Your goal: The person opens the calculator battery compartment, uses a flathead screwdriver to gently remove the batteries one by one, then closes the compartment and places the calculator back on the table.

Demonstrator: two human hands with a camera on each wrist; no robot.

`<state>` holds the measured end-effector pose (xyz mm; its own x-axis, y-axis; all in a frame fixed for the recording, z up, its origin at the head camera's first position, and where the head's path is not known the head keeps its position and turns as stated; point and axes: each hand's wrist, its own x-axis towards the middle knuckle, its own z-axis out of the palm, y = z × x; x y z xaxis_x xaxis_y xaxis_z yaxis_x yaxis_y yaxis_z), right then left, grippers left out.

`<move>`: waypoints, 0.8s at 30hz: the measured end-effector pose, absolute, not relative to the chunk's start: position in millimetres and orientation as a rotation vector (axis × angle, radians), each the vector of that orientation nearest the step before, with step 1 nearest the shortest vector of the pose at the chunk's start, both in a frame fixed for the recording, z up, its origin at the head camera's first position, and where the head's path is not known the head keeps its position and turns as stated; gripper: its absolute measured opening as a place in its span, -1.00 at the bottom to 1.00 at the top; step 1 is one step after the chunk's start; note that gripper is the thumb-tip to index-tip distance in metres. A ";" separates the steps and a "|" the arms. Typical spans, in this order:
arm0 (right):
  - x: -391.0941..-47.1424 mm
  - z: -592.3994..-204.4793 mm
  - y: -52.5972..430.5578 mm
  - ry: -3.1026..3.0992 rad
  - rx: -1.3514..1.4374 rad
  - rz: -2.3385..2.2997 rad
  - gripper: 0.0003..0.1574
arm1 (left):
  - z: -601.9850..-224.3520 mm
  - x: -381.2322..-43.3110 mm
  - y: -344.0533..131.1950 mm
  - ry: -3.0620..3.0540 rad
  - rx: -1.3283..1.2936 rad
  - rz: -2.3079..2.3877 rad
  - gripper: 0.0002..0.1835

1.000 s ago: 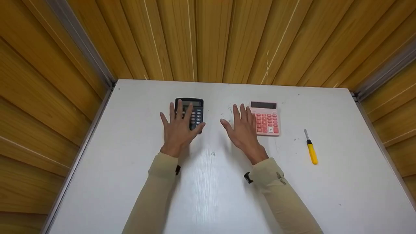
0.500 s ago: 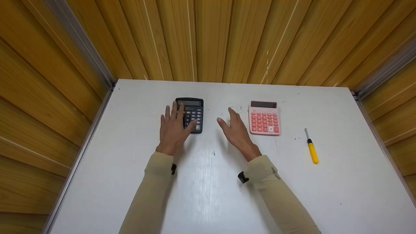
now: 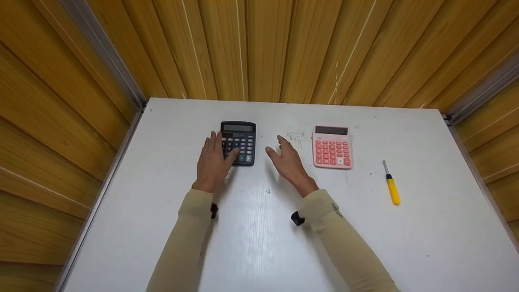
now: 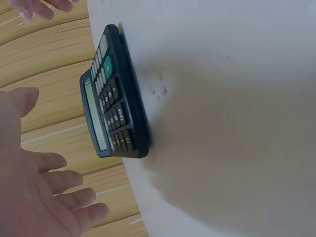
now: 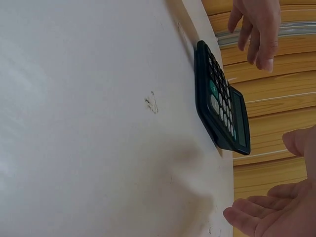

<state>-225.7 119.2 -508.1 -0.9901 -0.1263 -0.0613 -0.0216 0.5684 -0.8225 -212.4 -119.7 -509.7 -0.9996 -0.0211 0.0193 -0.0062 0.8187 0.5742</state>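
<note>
A black calculator (image 3: 243,142) with a grey screen lies on the white table, its dark and light keys facing up. My left hand (image 3: 213,164) is over its left edge, fingers straight and thumb overlapping the lower keys in the head view. In the left wrist view a gap shows between the left hand (image 4: 34,182) and the calculator (image 4: 116,98). To the calculator's right, my right hand (image 3: 289,164) hovers over the table with relaxed fingers, palm turned inward, holding nothing. The right wrist view shows both the calculator (image 5: 222,98) and the right hand (image 5: 281,207), apart.
A pink calculator (image 3: 332,148) lies right of my right hand. Farther right is a screwdriver (image 3: 392,186) with a yellow handle. The white table (image 3: 251,239) ends at wood-patterned walls (image 3: 263,52) at the back and sides.
Both hands have shifted left. The left hand has slid from over the black calculator's middle to its left side; the right hand has left the pink calculator and turned its palm inward.
</note>
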 end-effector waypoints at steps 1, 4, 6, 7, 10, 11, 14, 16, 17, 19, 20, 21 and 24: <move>-226.6 -508.9 118.5 2.670 -0.124 -1.409 -0.08 | -511.0 -212.9 -120.4 -2.970 0.034 -0.951 -0.03; -229.7 -511.9 116.2 2.656 -0.121 -1.416 -0.09 | -514.3 -214.3 -122.8 -2.951 0.074 -1.003 -0.05; -231.4 -513.6 114.3 2.645 -0.110 -1.433 -0.11 | -515.7 -215.2 -123.7 -2.934 0.095 -1.046 -0.07; -232.1 -514.5 113.3 2.641 -0.106 -1.442 -0.12 | -516.4 -215.7 -124.0 -2.924 0.105 -1.069 -0.08; -234.0 -517.0 110.2 2.623 -0.087 -1.476 -0.15 | -518.2 -217.1 -124.2 -2.896 0.131 -1.134 -0.11; -234.4 -517.6 109.3 2.615 -0.081 -1.485 -0.16 | -519.0 -217.7 -124.3 -2.883 0.139 -1.152 -0.12; -235.9 -520.1 106.9 2.601 -0.076 -1.498 -0.19 | -521.1 -219.0 -124.8 -2.846 0.162 -1.202 -0.15; -237.0 -521.3 105.8 2.587 -0.072 -1.517 -0.22 | -522.7 -220.0 -125.8 -2.818 0.169 -1.239 -0.18; -237.7 -521.9 105.4 2.582 -0.072 -1.523 -0.24 | -523.7 -220.7 -126.6 -2.802 0.172 -1.259 -0.20; -239.6 -523.2 104.5 2.575 -0.069 -1.535 -0.28 | -525.3 -222.5 -128.3 -2.775 0.176 -1.297 -0.23; -240.6 -523.5 103.8 2.574 -0.064 -1.543 -0.30 | -526.1 -223.6 -129.2 -2.759 0.178 -1.319 -0.25; -241.9 -524.0 103.1 2.567 -0.057 -1.554 -0.31 | -526.6 -224.7 -130.1 -2.743 0.183 -1.341 -0.27; -246.0 -525.8 100.1 2.569 -0.023 -1.565 -0.36 | -528.7 -229.0 -132.6 -2.693 0.216 -1.394 -0.34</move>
